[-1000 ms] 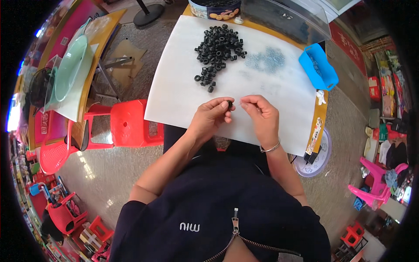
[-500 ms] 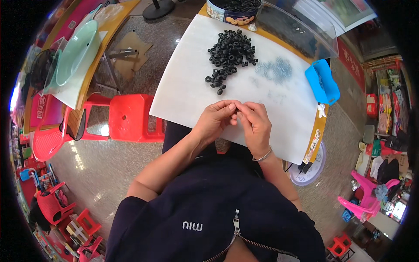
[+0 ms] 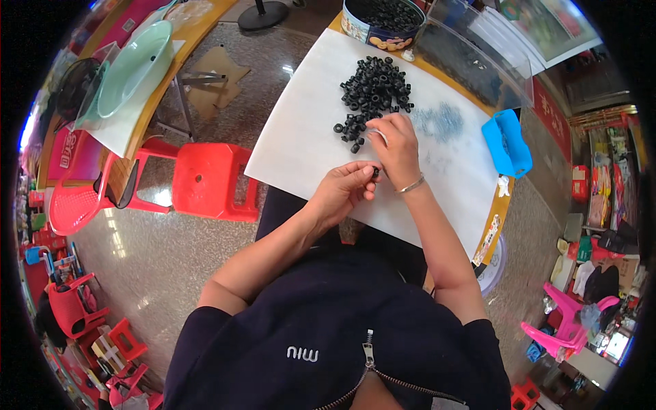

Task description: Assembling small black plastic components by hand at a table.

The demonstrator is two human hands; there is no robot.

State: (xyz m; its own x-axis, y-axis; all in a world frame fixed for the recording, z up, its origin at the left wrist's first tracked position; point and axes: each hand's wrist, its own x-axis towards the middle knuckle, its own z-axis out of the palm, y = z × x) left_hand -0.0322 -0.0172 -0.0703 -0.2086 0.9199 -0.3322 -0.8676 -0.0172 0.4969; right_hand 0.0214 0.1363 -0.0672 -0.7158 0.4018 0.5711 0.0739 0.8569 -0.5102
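Between the thumb and fingers of my left hand point(image 3: 347, 188) is a small black ring-shaped part point(image 3: 375, 173), held over the near edge of the white board. My right hand point(image 3: 396, 143) reaches over the board to the near right side of a pile of small black ring-shaped parts point(image 3: 376, 85). Its thumb and index finger are slightly apart, with their tips beside the loose pieces at the pile's near end. No piece shows between them.
A round tin point(image 3: 383, 27) of black pieces and a clear plastic box point(image 3: 471, 55) stand beyond the white board point(image 3: 301, 137). At its right edge sits a blue basket point(image 3: 507, 143). Dark bluish specks point(image 3: 441, 123) mark the board. A red stool point(image 3: 205, 179) stands left.
My right hand has left my left hand and moved forward to the pile. The left hand stays near the board's edge, its small black part now plainly visible. The whole view has shifted slightly.
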